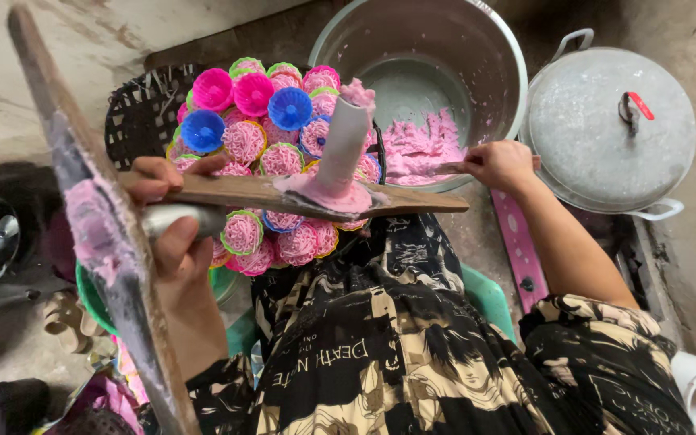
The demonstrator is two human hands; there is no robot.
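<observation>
Gripping the level wooden plank (283, 193), its cylinder (340, 145) tilts up-right.

Concrete floor (98, 40) bears basin (501, 64), lidded pot (598, 145).

No packages, signs or screens show. The nearest thing to a label is a small red tag (640, 105) on the handle of the grey pot lid (598, 137) at the right (too small to tell whether it carries print).
</observation>
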